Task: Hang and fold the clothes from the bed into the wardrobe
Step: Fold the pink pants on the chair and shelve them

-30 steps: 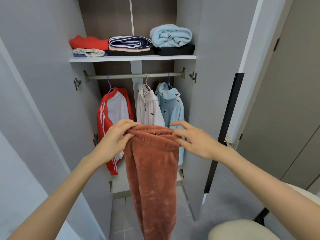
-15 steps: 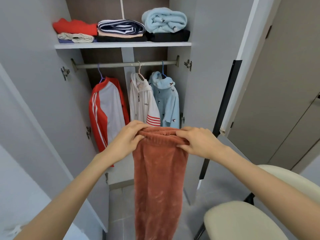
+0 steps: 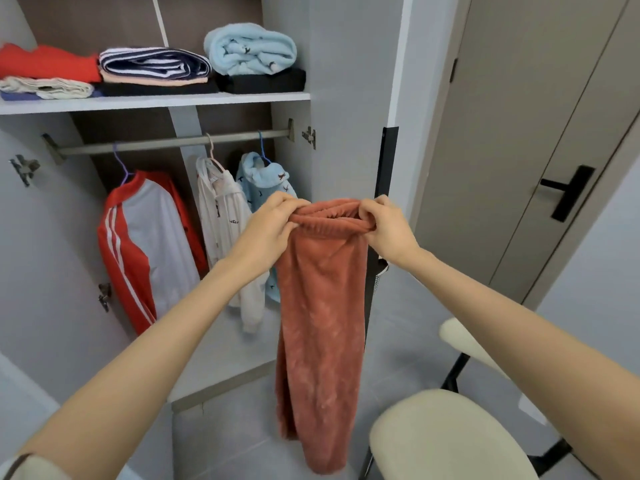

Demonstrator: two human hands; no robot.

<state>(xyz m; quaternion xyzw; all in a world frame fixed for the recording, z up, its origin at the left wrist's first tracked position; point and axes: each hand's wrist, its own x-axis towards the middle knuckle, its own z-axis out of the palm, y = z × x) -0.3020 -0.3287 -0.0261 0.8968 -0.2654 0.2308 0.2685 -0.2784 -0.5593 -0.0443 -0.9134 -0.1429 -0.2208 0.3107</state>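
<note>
Grip: left hand [image 3: 273, 223] and right hand [image 3: 388, 230] both pinch trousers [image 3: 322, 306] waistband | right now curled tighter than before

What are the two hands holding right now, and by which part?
Both hold the rust-coloured fleece trousers by the waistband: left hand grips its left end, right hand its right end.

I see rust-red fleece trousers [image 3: 322, 306] hanging full length from their bunched waistband, legs apparently together, in front of the open wardrobe [image 3: 156, 102].
</note>
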